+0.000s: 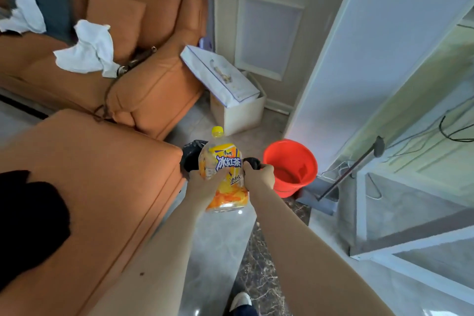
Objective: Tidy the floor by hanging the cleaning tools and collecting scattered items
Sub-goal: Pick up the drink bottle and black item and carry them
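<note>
two bare forearms are reaching forward over the grey marble floor (220,244). the left hand (202,183) is wrapping around a large clear plastic bottle with a yellow cap and orange label (225,169), holding it above a black plastic rubbish bag (191,155). the right hand (259,174) is pinching the bag's rim, just beside a red plastic bucket (291,161).

The clear plastic bottle (225,174) has a yellow-orange label and yellow cap. The round plastic bucket (291,164) is red. The upholstered sofa (143,84) is orange.
</note>
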`<state>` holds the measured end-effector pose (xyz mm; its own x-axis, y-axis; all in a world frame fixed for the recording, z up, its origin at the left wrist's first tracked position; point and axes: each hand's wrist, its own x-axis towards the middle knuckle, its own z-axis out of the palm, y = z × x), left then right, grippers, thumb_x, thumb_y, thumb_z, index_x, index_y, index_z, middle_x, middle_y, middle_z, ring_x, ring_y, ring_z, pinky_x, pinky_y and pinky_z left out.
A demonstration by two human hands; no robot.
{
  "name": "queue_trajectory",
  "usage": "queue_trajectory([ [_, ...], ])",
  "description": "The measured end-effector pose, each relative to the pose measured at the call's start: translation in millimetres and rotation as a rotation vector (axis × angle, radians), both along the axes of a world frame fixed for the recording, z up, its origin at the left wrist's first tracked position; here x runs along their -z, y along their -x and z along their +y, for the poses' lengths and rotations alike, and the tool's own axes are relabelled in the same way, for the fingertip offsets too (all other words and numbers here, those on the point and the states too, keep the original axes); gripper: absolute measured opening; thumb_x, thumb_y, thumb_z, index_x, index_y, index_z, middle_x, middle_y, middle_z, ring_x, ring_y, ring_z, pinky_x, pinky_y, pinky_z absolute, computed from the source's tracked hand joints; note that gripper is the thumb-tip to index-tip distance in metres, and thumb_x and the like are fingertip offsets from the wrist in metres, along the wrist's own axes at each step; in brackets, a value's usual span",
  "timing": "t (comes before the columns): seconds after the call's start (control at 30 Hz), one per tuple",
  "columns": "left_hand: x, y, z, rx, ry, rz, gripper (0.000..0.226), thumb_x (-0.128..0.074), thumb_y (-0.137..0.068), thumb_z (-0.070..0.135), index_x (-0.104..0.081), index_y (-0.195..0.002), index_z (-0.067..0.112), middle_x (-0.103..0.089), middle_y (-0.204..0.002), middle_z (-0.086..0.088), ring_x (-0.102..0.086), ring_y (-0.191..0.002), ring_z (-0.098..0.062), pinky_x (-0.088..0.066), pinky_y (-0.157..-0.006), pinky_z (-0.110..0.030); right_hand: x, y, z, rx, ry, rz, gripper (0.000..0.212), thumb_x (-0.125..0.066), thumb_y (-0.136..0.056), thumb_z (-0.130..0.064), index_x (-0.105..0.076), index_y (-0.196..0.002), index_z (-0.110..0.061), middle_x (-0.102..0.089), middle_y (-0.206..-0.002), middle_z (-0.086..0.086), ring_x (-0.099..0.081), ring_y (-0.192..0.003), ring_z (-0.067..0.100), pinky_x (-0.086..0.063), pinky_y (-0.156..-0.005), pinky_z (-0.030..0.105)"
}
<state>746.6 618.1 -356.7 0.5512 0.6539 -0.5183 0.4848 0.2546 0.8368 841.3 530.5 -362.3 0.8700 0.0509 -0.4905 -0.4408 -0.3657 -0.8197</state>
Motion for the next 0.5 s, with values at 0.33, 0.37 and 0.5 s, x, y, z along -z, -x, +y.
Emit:
queue_trajectory([
  [0.33,50,-83,83,-0.074,0.042,0.101,0.079,-0.075,-0.071,0.05,-0.045,-0.131,0.008,-0.061,-0.121,-0.01,-0.062,-0.109,-0.027,-0.053,-0.093,-0.039,52,-89,91,-0.1,0.102,0.039,0.044,-0.065,-0.083,-0.026,-0.052,-0.117,-0.002,-0.064,-0.114,0.017,-0.063,-0.102,0.031,-0.043,-0.073,0.029],
  [0.37,61,-90,92,-0.082,0.042,0.11,0.077,-0.075,-0.071,0.051,-0.047,-0.13,0.008,-0.062,-0.12,-0.011,-0.063,-0.108,-0.028,-0.053,-0.093,-0.041,63,-96,100,-0.106,0.107,0.047,0.044,-0.065,-0.083,-0.026,-0.05,-0.118,-0.003,-0.064,-0.114,0.016,-0.063,-0.102,0.031,-0.043,-0.073,0.029],
  [0.5,102,-107,119,-0.105,0.021,0.124,0.056,-0.075,-0.075,0.043,-0.061,-0.116,0.008,-0.07,-0.101,-0.01,-0.068,-0.091,-0.024,-0.057,-0.082,-0.036,109,-114,131,-0.122,0.107,0.07,0.041,-0.066,-0.083,-0.027,-0.05,-0.115,-0.006,-0.06,-0.102,0.009,-0.059,-0.091,0.028,-0.046,-0.077,0.031],
])
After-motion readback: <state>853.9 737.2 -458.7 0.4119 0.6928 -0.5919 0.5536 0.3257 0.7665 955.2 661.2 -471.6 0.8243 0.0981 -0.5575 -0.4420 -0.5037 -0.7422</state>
